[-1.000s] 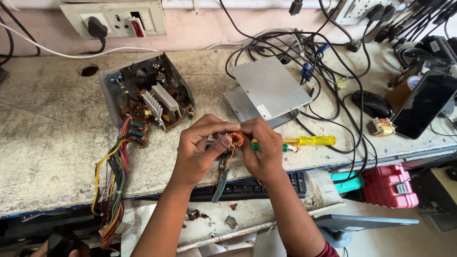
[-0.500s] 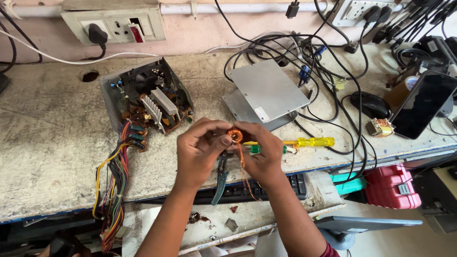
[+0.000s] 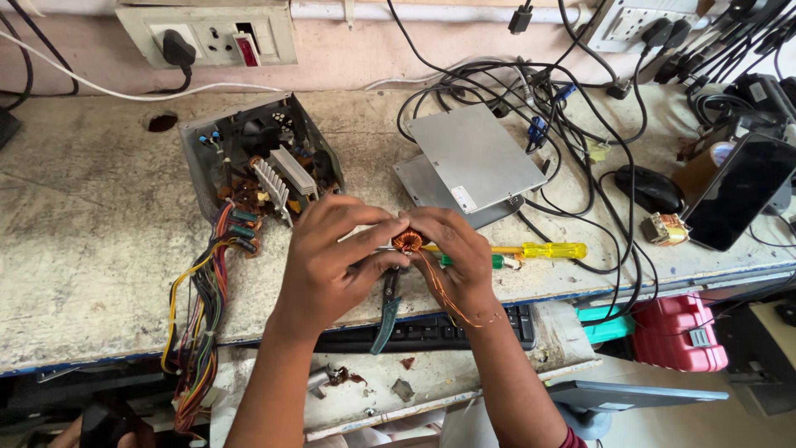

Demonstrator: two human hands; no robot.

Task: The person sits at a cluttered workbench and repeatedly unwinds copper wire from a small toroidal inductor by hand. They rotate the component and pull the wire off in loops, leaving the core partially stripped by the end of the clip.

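Over a worn bench [image 3: 91, 249], just right of the opened power supply [image 3: 261, 166], both hands' fingers [image 3: 373, 236] close on a copper coil [image 3: 407, 241], steadying it while loose wire [image 3: 444, 290] trails down.

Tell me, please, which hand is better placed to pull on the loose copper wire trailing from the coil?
Probably the right hand: the copper wire hangs down against its palm side, while the left hand pinches the small toroidal coil and can steady it.
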